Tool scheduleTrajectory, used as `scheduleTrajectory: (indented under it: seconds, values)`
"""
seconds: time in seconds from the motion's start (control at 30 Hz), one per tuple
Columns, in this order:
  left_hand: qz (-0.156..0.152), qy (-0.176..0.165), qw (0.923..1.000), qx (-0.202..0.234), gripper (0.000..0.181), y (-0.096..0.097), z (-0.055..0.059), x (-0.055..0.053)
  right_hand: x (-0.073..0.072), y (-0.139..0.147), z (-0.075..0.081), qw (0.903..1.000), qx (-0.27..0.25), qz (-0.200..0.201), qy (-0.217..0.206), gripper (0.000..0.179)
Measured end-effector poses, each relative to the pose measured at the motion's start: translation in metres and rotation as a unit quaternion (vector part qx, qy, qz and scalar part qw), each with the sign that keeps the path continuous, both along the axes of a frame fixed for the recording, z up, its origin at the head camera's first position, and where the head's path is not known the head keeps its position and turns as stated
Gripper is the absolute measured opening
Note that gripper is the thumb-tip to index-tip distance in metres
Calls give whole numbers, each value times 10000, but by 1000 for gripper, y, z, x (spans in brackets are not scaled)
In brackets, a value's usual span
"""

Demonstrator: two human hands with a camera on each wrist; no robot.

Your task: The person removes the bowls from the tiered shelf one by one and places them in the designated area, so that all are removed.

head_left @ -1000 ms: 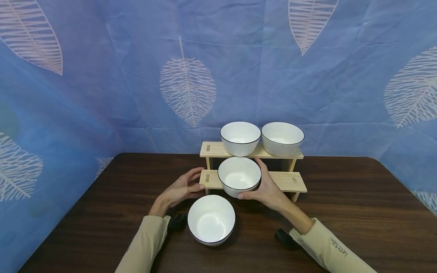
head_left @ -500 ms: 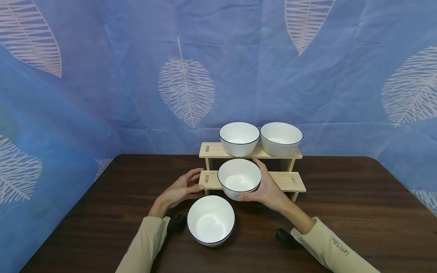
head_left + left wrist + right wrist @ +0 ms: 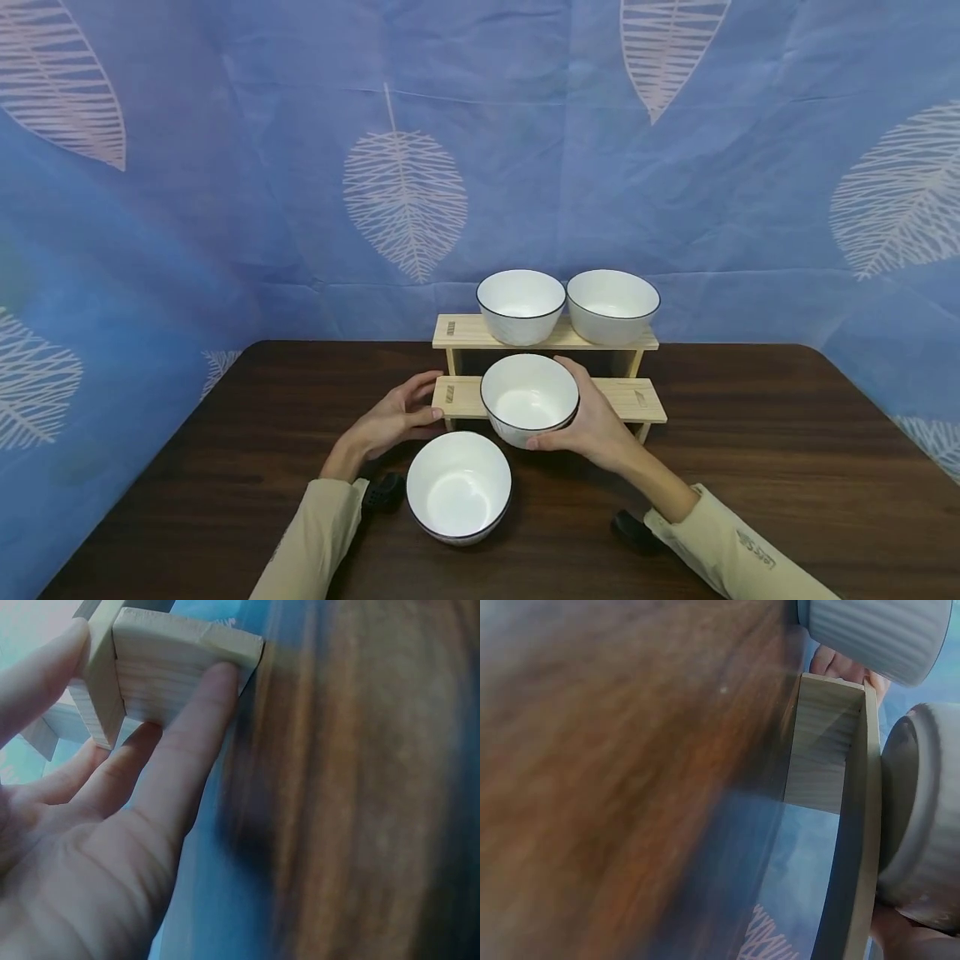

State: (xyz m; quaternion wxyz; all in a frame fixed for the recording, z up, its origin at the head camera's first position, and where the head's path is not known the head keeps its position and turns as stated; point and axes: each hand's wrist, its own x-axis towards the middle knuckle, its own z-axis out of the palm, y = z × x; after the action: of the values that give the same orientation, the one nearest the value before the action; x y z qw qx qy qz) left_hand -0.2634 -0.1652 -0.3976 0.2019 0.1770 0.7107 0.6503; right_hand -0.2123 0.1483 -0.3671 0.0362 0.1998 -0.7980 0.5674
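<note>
My right hand (image 3: 592,425) grips a white dark-rimmed bowl (image 3: 528,393) by its right side, thumb in front. This bowl is at the front edge of the lower tier of a light wooden stand (image 3: 622,398); in the right wrist view its ribbed side (image 3: 934,817) is tilted against or just off the board, I cannot tell which. My left hand (image 3: 393,419) holds the left end of that tier; in the left wrist view its thumb and fingers lie around the wooden end (image 3: 161,675). A second bowl (image 3: 459,487) stands on the table before the stand.
Two more white bowls, a left one (image 3: 521,307) and a right one (image 3: 613,307), sit side by side on the upper tier. The dark wooden table (image 3: 750,433) extends to both sides. A blue leaf-print cloth (image 3: 525,167) hangs behind it.
The bowl in my right hand has shifted slightly toward me and to the right along the lower tier. My left hand keeps its place on the stand. The head view has drifted a little.
</note>
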Motion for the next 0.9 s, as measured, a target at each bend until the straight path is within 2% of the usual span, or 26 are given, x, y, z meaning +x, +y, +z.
scheduleTrajectory:
  seconds: [0.57,0.8,0.9]
  values:
    - [-8,-35,10000,26,70,-1,3,1,22,22,3,9990,313,-192,268,115]
    - [14,-35,10000,23,70,-1,2,1,31,30,2,9988,342,-260,217,114]
    - [26,-25,10000,17,70,-1,3,1,34,33,2,9989,314,-171,312,113]
